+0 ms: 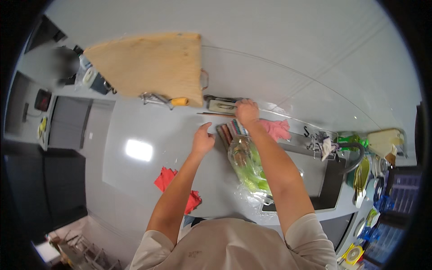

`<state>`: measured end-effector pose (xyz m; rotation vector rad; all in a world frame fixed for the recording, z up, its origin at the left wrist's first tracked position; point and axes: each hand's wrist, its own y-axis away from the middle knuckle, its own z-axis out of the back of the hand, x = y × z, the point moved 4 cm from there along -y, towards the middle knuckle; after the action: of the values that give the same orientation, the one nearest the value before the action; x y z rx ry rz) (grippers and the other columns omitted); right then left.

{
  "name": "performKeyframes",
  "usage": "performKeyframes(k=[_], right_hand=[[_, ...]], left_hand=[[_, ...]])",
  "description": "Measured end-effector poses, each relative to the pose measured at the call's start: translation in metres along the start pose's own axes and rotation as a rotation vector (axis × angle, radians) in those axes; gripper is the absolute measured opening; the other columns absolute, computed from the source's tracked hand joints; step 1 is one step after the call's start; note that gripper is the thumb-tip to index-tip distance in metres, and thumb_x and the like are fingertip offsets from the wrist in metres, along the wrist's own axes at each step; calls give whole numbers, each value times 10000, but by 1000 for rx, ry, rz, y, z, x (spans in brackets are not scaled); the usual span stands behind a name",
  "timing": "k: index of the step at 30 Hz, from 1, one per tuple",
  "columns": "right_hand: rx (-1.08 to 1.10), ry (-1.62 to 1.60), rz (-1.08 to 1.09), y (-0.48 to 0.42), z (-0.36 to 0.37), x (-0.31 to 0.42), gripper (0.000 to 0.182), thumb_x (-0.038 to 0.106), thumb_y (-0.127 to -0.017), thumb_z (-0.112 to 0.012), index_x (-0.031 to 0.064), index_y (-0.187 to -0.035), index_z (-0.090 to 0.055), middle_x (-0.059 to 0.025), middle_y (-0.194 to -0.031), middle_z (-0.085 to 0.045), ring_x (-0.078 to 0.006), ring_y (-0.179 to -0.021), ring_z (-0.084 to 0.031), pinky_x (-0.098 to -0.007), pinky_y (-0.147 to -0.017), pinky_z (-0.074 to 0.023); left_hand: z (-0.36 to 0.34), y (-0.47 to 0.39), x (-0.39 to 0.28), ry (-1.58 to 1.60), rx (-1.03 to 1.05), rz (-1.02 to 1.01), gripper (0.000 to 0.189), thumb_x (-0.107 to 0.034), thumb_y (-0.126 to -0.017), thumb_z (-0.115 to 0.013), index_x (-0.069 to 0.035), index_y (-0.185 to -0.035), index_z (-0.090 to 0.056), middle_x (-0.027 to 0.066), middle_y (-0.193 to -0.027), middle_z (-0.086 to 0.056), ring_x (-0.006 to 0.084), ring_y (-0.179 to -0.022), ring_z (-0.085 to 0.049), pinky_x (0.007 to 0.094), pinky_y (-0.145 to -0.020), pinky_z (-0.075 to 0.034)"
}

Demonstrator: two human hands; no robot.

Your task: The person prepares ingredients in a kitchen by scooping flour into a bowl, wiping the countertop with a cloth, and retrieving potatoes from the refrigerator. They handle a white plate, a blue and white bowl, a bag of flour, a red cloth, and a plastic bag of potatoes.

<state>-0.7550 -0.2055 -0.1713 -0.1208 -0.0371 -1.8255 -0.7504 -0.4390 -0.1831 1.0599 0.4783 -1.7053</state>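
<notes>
My right hand [247, 112] reaches to the back of the counter, at the right end of a pale rectangular case [221, 106] with an oval fitting on its face. Its fingertips are hidden, so I cannot tell whether it grips anything. Dark slim items [216, 98] lie behind the case, and a thin brown stick [214, 114] lies in front. My left hand [203, 139] hovers over the grey counter [135, 130], holding nothing, index finger extended. Between my forearms, a clear plastic bag of green vegetables [248, 168] overlaps a striped cloth [232, 130]. Beside my right wrist is a pink cloth [276, 129].
A large wooden cutting board [152, 64] leans against the wall, with a yellow-handled tool [179, 101] at its foot. A red cloth [165, 177] lies partly under my left forearm. The sink [308, 168] and its dark curved faucet [359, 157] are at right.
</notes>
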Motion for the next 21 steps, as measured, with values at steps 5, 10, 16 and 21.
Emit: performKeyframes(k=[5,10,16,21], right_hand=[[-110,-172,37,9,21,39,273,201,-857,-702,101,-1110,-716,-97,-1127,-690,-307,-1122,-611,-453,-970,-470],[151,-713,149,104,29,146,256,183,-893,-684,66,-1121,-696,-150,-1018,-699,-322,-876,-685,-435,-817,-558],[291,-705,499,262,-31,275,276,172,-911,-670,80,-1170,-698,-131,-1178,-670,-300,-1122,-628,-409,-948,-528],[153,-369,619,288,-37,341,492,317,-995,-552,136,-1453,-542,-123,-1533,-458,-320,-1448,-379,-489,-1166,-357]], left_hand=[[37,52,25,119,-133,43,418,1,-860,-608,-43,-1273,-658,153,-1267,-667,226,-881,-720,339,-826,-561],[115,138,96,122,-370,209,381,2,-884,-590,-29,-1255,-672,143,-1204,-698,205,-897,-713,336,-827,-555],[190,245,197,98,-500,433,384,-4,-881,-584,-4,-1254,-673,130,-1200,-712,180,-936,-694,316,-837,-543],[219,300,252,139,-522,416,366,-9,-893,-577,-9,-1246,-676,100,-1154,-713,174,-930,-676,316,-816,-540]])
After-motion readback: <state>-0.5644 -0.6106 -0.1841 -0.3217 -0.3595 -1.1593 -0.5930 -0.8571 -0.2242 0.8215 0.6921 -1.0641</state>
